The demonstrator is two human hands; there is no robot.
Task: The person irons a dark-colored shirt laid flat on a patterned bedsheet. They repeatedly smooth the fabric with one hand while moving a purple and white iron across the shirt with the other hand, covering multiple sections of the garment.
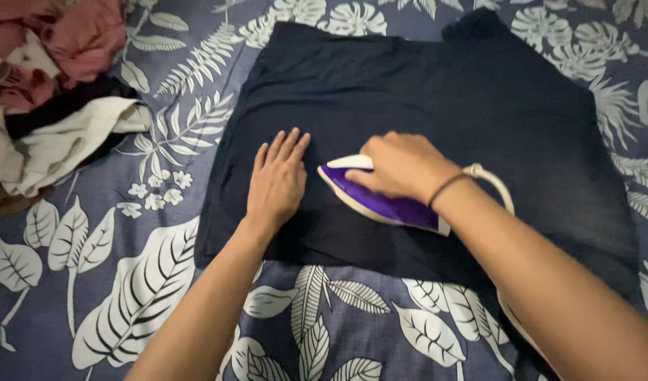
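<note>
Head view: nearest the camera, a soft bedsheet (126, 296) of blue-grey cloth is seen, printed with large white leaves and small flowers. On it a dark, matte garment (444, 92) is spread flat, roughly square in outline, with slight creases near its left edge. The left hand (276, 180) is laid open on the garment, palm down, fingers straight and close together; nothing is held by it. Just beside it, the right hand (402, 166) is closed around the handle of an iron (380, 201), a smooth, pointed, purple and white plastic body resting on the dark fabric, tip towards the left hand. A pale cord (495, 185) is looped behind the wrist. Farther off, at the upper left, a crumpled pile of clothes (49, 92) in pink, cream and black is heaped on the sheet.
</note>
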